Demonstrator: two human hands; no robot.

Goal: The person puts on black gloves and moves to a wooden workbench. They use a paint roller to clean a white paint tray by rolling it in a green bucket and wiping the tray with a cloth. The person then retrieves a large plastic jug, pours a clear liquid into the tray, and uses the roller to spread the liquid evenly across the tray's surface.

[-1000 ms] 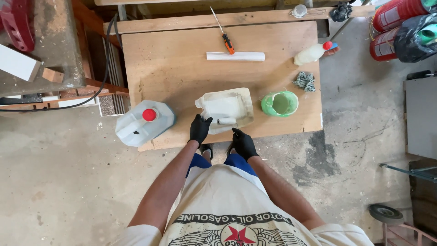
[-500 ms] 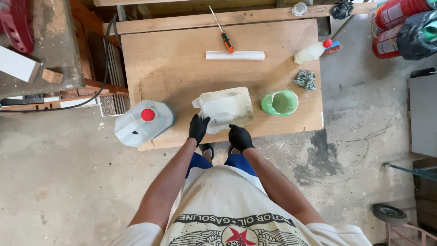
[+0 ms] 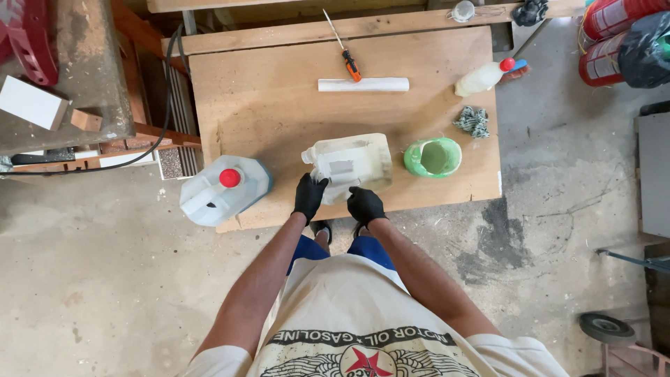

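A dirty whitish plastic jug (image 3: 352,164) lies on its side near the front edge of a wooden table (image 3: 279,112). Both my hands wear black gloves. My left hand (image 3: 309,196) touches the jug's near left side, below its spout. My right hand (image 3: 364,204) rests against the jug's near edge with its fingers curled. Whether either hand actually grips the jug is unclear.
A translucent canister with a red cap (image 3: 225,188) sits at the table's front left corner. A green bowl (image 3: 433,156), a grey rag (image 3: 472,121), a squeeze bottle (image 3: 483,77), a white tube (image 3: 363,84) and an orange-handled screwdriver (image 3: 347,58) lie further back. Red cylinders (image 3: 614,31) stand at right.
Both hands have shifted slightly toward the jug's near edge; the left hand now touches it by the spout. The jug stays where it was.
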